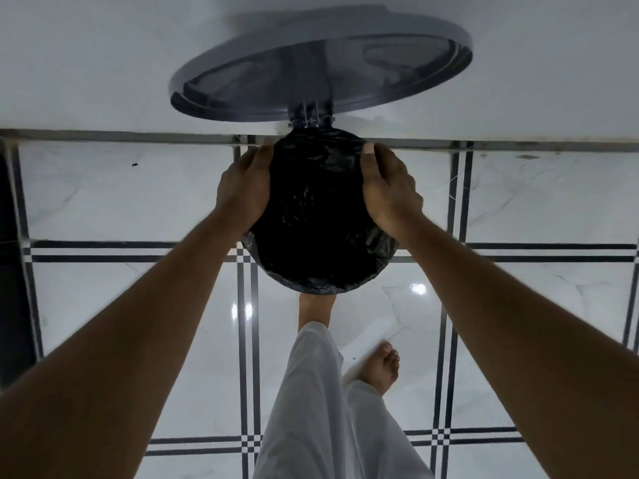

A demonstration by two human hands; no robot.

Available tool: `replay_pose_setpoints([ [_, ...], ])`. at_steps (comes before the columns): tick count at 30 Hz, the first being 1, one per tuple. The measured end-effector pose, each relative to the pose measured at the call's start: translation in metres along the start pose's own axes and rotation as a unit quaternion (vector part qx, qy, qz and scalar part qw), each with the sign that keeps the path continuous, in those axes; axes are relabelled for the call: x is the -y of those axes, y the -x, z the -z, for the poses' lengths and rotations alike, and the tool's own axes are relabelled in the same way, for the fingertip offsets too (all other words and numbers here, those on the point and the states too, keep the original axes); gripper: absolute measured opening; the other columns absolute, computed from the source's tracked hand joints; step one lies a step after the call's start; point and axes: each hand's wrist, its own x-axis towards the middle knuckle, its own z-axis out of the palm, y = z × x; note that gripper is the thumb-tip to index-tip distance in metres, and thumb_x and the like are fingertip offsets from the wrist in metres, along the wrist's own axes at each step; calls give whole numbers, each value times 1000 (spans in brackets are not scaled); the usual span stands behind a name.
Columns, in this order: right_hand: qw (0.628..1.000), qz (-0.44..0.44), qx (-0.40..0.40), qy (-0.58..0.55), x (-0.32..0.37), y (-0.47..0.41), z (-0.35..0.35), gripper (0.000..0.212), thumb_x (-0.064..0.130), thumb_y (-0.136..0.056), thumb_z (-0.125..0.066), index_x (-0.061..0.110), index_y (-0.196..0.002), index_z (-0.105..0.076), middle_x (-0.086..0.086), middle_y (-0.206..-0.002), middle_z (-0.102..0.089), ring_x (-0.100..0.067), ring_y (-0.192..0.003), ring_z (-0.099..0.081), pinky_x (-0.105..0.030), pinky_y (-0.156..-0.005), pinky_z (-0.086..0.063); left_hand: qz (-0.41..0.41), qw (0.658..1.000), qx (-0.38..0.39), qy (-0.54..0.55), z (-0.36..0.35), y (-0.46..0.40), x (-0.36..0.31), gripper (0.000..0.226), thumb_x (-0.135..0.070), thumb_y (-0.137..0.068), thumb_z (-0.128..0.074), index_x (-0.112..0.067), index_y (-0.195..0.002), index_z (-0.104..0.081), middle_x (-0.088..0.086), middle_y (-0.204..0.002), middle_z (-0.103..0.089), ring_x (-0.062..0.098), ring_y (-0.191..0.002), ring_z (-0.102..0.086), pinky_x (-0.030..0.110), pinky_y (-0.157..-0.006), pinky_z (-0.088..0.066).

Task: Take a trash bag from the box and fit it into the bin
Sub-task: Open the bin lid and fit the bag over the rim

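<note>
A black trash bag [318, 216] lines the round bin, its edge folded over the rim all the way round. The bin itself is hidden under the plastic; its grey lid [321, 63] stands raised against the wall on a hinge at the far side. My left hand [243, 191] presses on the bag at the rim's left side. My right hand [389, 188] holds the bag on the right side of the rim, thumb toward the hinge. One bare foot is under the bin's near edge, apparently on its pedal. No box is in view.
The bin stands against a white wall [103, 63] on a glossy white tiled floor [138, 305] with black line borders. My legs in white trousers [321, 409] and my other bare foot [380, 368] are just behind the bin. A dark edge runs along the far left.
</note>
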Motion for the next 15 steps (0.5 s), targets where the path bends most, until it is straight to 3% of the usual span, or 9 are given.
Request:
replay_pose_setpoints([
  [4,999,-52,10,2,7,-19,4,74,73,-110,-16,35,-165,-47,-2,-169,-52,-36,-157,-41,-64,-125,-26,36,999,7,13,6,-17,-4,69,-70,-102,-33,-24,-134,-75,10,-140,-72,32,-133,-64,49,-118,-45],
  [7,995,-5,-95,-33,5,-14,7,65,66,-112,-31,22,-147,-63,-3,-145,-69,-31,-139,-58,-58,-118,-42,9,997,-46,62,8,-15,-1,47,-58,-101,-48,-23,-116,-77,0,-119,-77,29,-121,-68,47,-110,-50],
  [8,993,12,-114,-31,3,-10,6,59,62,-114,-33,20,-139,-66,-2,-136,-73,-30,-132,-62,-56,-115,-45,2,997,-48,59,7,-11,2,46,-61,-98,-49,-28,-116,-76,-2,-121,-76,29,-124,-65,51,-113,-47],
  [10,996,19,-92,-9,-3,-4,0,56,60,-115,-30,24,-138,-66,-2,-132,-75,-31,-129,-64,-56,-112,-45,-15,997,-64,-50,1,5,11,50,-66,-100,-45,-37,-133,-69,0,-144,-64,29,-140,-51,54,-120,-36],
  [11,997,17,-70,-7,-7,-1,-4,57,61,-115,-27,29,-145,-63,-1,-138,-74,-32,-133,-62,-58,-113,-43,-43,987,-111,-113,-5,15,19,52,-62,-104,-45,-31,-141,-64,3,-149,-57,30,-142,-45,51,-119,-34],
  [13,999,11,-44,-26,-12,0,-9,58,63,-114,-24,37,-160,-51,0,-156,-64,-31,-145,-55,-61,-120,-39,-175,948,-217,-152,-15,43,27,41,-46,-108,-49,-16,-132,-65,9,-133,-62,32,-127,-53,40,-106,-39],
  [14,999,3,-38,-38,-13,0,-10,59,63,-115,-24,39,-165,-45,0,-164,-57,-31,-151,-50,-62,-123,-35,-253,933,-206,-152,-23,56,30,33,-38,-108,-50,-13,-121,-68,8,-122,-66,31,-117,-59,38,-101,-44],
  [15,998,-6,-35,-47,-13,-1,-12,59,63,-116,-23,40,-168,-40,0,-169,-51,-30,-155,-46,-62,-125,-32,-317,924,-147,-156,-33,63,41,29,-34,-109,-51,-13,-115,-69,7,-117,-68,29,-111,-62,39,-99,-49],
])
